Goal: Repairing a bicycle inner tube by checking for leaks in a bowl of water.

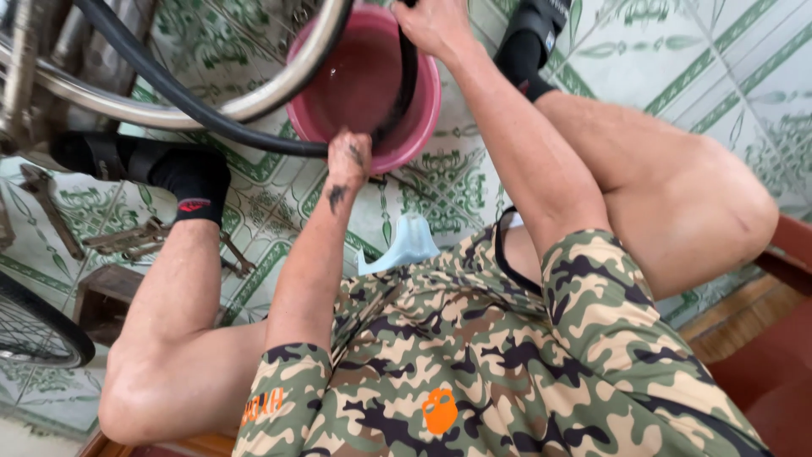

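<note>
A black rubber inner tube (211, 118) runs from the bicycle wheel rim (254, 101) into a pink basin (423, 110) of water on the tiled floor. My left hand (348, 161), smeared with dark grime, grips the tube at the basin's near rim. My right hand (433, 25) holds the tube at the basin's far side, where it dips into the water. I sit with knees apart in camouflage shorts and black socks.
A spanner (46, 207) lies on the tiles at left, near a bicycle pedal (131, 239) and a tyred wheel (38, 326). A pale blue plastic piece (404, 245) lies between my legs. A brown wooden seat edge (782, 254) is at right.
</note>
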